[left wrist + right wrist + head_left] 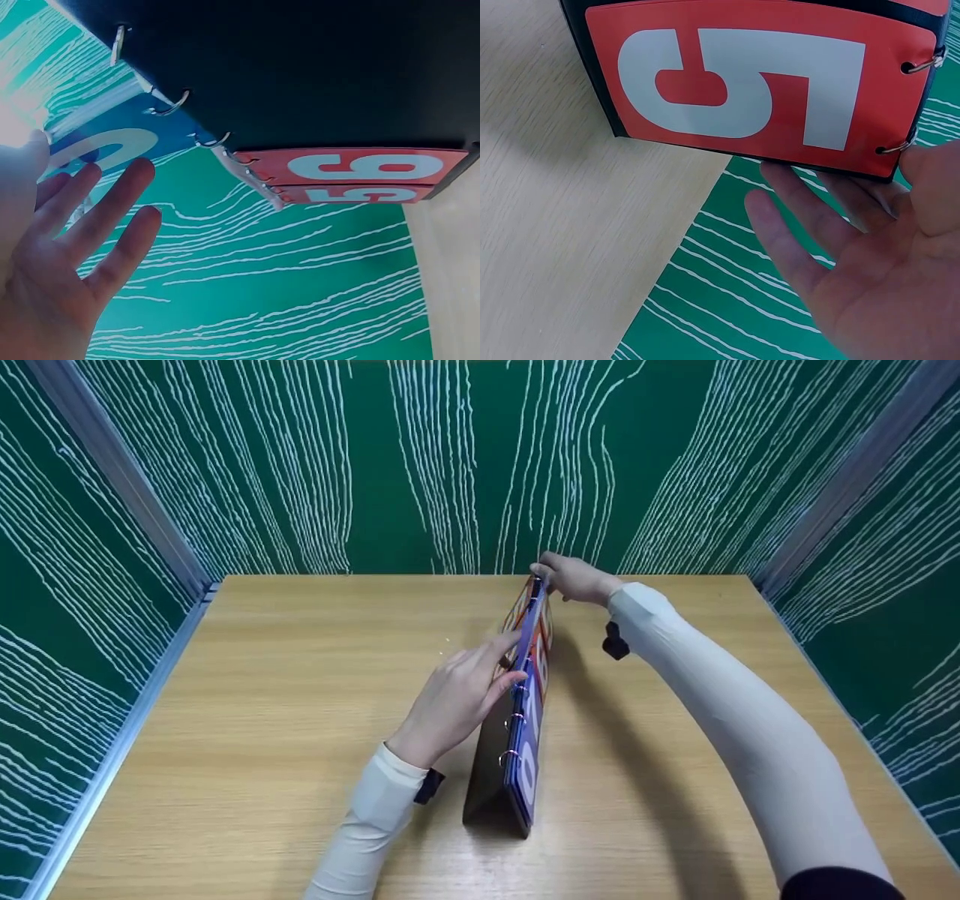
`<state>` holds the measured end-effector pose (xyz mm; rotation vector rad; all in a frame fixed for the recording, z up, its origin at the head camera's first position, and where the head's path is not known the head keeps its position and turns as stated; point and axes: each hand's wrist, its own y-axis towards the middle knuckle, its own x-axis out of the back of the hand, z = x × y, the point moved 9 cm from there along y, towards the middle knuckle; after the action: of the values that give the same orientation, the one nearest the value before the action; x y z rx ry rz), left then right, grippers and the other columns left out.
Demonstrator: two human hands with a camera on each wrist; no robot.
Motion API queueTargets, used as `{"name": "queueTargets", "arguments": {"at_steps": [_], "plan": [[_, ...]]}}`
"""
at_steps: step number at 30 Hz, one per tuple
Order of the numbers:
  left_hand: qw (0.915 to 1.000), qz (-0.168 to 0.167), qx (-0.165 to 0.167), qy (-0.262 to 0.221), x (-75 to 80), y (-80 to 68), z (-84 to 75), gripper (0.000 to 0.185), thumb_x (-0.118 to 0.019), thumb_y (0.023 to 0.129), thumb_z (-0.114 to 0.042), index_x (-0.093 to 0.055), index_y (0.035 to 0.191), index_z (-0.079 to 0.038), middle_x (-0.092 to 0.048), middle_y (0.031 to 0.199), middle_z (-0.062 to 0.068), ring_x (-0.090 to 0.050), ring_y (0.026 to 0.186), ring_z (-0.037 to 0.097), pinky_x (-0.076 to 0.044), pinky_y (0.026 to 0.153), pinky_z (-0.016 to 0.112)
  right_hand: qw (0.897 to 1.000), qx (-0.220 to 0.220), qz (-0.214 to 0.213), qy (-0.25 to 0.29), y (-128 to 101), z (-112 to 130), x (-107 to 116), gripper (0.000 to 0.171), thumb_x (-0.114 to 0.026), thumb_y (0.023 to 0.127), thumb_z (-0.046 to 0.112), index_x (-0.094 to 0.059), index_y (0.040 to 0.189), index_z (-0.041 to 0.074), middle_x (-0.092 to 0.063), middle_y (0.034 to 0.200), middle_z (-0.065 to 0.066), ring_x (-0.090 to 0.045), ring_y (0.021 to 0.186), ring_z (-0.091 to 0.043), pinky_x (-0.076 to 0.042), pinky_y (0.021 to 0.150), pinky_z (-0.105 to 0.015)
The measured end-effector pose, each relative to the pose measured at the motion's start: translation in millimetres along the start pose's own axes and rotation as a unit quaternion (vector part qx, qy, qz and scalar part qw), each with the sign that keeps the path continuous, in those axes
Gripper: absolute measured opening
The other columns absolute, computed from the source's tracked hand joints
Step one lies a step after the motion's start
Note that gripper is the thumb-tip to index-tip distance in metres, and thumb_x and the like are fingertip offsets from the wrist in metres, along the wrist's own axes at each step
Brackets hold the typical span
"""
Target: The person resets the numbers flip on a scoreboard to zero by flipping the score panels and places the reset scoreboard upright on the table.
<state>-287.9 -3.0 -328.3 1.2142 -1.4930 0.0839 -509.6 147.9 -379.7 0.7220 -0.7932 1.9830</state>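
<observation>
Wooden table [300, 735] is seen in the head view with a flip scoreboard [517, 735] stood mid-table, tent-like, its long axis running away from the person twd the back wall. Left hand [457, 697] is laid against the near half, fingers straight, nothing gripped. Right hand [574, 577] is set on the far top end; its grip cannot be told here.

Left wrist view: fingers [112, 210] are spread beside the blue card [105, 146]; red cards [367, 176] hang from rings.

Right wrist view: a red 5 card [757, 82] is faced by an open palm [862, 270], nothing held. Judgement: 1 card shd be lifted at a time while the frame is steadied.
</observation>
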Motion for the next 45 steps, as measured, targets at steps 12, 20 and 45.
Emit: {"name": "queueTargets", "arguments": {"at_steps": [12, 20, 45], "plan": [[0.9973, 0.054, 0.025, -0.045, -19.3, -0.4, 5.6, 0.052, -0.043, 0.107, -0.044, -0.043, 0.154, -0.021, -0.060, 0.148, 0.002, -0.063, 0.129, 0.018, -0.051, 0.109, 0.044, 1.000, 0.005, -0.007, 0.001, -2, 2, -1, 0.047, -0.029, 0.111, 0.043, -0.044, 0.138, 0.008, -0.055, 0.137, -0.022, -0.052, 0.131, -0.039, -0.045, 0.108, -0.057], [0.9984, 0.053, -0.004, -0.021, -21.8, -0.1, 1.2, 0.049, -0.042, 0.106, -0.045, -0.052, 0.146, -0.018, -0.067, 0.137, 0.000, -0.066, 0.125, 0.015, -0.053, 0.104, 0.041, 1.000, 0.005, -0.012, -0.011, -1, 2, 1, 0.047, -0.029, 0.111, 0.041, -0.045, 0.139, 0.007, -0.056, 0.138, -0.021, -0.052, 0.133, -0.039, -0.047, 0.106, -0.053], [0.9972, 0.067, -0.031, 0.009, -28.9, 0.1, -5.2, 0.041, -0.055, 0.102, -0.045, -0.066, 0.128, -0.017, -0.070, 0.132, 0.001, -0.065, 0.124, 0.018, -0.051, 0.109, 0.040, 1.000, -0.008, 0.012, -0.003, 2, -2, 0, 0.048, -0.029, 0.111, 0.044, -0.044, 0.139, 0.009, -0.056, 0.138, -0.020, -0.051, 0.134, -0.035, -0.043, 0.111, -0.055]]}}
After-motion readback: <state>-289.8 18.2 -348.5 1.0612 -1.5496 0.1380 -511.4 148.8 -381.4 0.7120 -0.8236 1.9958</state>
